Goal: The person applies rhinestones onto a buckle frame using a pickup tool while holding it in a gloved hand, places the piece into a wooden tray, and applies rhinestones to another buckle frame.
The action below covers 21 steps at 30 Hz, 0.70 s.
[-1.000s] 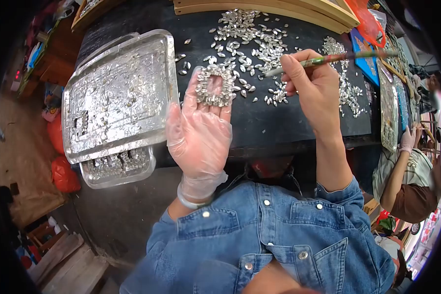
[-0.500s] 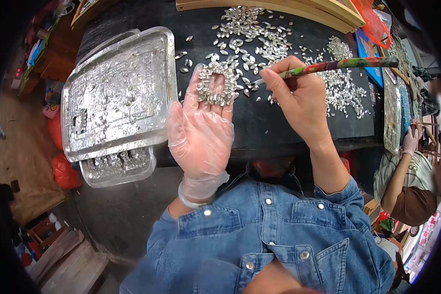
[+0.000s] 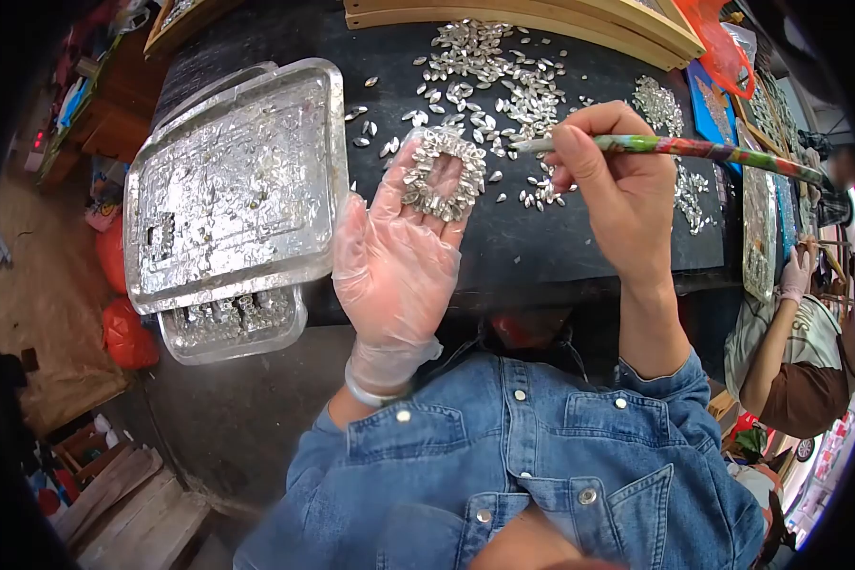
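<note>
My left hand (image 3: 399,261), in a clear plastic glove, lies palm up with a square frame of shiny stones (image 3: 415,190) resting on its fingers. The frame has an opening in its middle, through which the glove shows. My bare right hand (image 3: 622,180) pinches a thin stick with a colourful patterned shaft (image 3: 703,149). The stick's pale tip points left, a little to the right of the frame and apart from it. Loose silvery stones (image 3: 532,95) are scattered on the black tabletop (image 3: 560,252) beyond both hands.
A clear tray of silvery pieces (image 3: 242,185) stands at the left, over another tray (image 3: 228,323). Wooden frames (image 3: 541,21) line the back edge. A red bag (image 3: 712,47) and a blue board (image 3: 717,119) are at the back right. A co-worker's gloved hand (image 3: 796,275) is at the far right.
My left hand has shifted slightly right, and the stone frame on it is now tilted. My right hand moved left towards the stones, then back right with the stick.
</note>
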Motion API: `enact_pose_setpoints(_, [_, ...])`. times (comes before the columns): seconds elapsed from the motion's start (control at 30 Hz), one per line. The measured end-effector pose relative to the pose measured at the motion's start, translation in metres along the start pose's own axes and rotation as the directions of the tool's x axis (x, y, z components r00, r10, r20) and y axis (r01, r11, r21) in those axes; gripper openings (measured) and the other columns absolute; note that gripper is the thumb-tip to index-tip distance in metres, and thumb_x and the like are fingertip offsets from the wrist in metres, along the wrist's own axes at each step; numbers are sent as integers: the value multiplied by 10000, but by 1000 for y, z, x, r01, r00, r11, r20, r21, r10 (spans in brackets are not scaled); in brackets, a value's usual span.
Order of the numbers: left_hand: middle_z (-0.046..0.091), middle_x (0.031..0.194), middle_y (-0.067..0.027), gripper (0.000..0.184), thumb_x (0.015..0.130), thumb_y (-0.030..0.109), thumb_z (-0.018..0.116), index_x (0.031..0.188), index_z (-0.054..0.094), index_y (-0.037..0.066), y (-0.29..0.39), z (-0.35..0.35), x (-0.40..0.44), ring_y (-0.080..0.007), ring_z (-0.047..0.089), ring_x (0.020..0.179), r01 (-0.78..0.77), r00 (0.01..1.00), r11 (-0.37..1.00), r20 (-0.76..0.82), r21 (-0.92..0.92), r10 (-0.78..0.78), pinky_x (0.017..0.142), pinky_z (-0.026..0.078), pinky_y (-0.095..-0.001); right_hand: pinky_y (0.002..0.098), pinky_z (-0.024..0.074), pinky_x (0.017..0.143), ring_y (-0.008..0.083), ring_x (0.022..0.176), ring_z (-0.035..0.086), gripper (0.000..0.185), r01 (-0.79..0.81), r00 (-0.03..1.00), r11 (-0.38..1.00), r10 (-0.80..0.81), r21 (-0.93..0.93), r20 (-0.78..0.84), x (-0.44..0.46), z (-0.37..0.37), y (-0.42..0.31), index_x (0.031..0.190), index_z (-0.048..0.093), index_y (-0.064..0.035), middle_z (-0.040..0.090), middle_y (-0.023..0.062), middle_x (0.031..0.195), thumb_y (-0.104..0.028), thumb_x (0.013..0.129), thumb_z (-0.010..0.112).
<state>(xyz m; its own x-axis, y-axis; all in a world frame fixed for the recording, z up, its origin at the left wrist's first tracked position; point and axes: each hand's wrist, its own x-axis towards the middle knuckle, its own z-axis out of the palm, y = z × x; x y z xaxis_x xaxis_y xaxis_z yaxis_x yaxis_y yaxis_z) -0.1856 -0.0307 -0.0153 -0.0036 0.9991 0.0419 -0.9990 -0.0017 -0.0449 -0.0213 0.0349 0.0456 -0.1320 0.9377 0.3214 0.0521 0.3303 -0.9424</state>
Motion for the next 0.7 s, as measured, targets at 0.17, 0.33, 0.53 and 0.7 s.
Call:
enact_pose_setpoints(0.17, [321,1427,-343,679,969,388,345,1444,212,-79,4,-2,0,-372,321,1368,141,990,990,11,-14,-141,1156,216,-476,177,352,524,64,570,454,51,22,990,998,-13,-64,139,2,-11,-6,870,624,-20,574,5,698,-67,868,645])
enact_pose_setpoints(0.33, [401,1375,-327,619,993,347,352,1432,244,-75,3,4,0,-357,400,1319,178,984,981,-34,82,-176,1139,281,-449,182,373,559,71,610,469,30,55,980,995,-37,-87,197,3,-16,-9,870,620,-14,576,8,729,-42,865,630])
enact_pose_setpoints(0.53, [385,1381,-340,616,998,348,339,1431,243,-80,4,1,1,-364,399,1319,199,980,977,-9,71,-199,1144,272,-455,192,384,568,77,628,475,25,18,977,996,0,-86,211,0,-14,-8,859,616,-11,581,10,754,-33,859,629])
enact_pose_setpoints(0.7, [382,1384,-338,621,999,354,335,1434,235,-78,4,0,2,-364,396,1321,203,979,977,7,63,-204,1145,270,-455,192,387,566,78,624,480,21,46,973,988,-12,-148,229,0,-14,-9,848,616,-12,583,8,749,-27,858,628])
